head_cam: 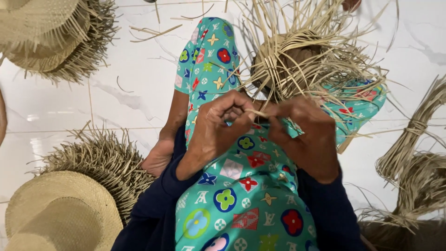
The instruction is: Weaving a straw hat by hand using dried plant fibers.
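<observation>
View from the head camera, looking down over the lap. Nearest the camera, dark sleeves (pixel 153 209) frame teal patterned trousers (pixel 241 195). On the lap, just short of the weave, the left hand (pixel 218 128) is curled nearly closed, thumb and fingertips pinching a pale strip (pixel 258 112). The right hand (pixel 309 135) meets it at the same strip, fingers bent tight around the strip's other end; the two hands touch at the fingertips. Directly beyond the hands, resting against the knees, sits the weave (pixel 288 65): a half-made straw crown, rounded, with loose strips fanning out from it on all sides. A bare foot (pixel 158 155) lies on the white tile floor (pixel 125 97), left of the weave and nearer the camera. Left of the weave and close to the camera, a finished straw hat (pixel 60 214) overlaps a fringed unfinished one (pixel 102 158). Far left of the weave, stacked fringed hats (pixel 51 37). Right of the weave, a tied straw bundle (pixel 411 135) above further fringed work (pixel 418 186).
</observation>
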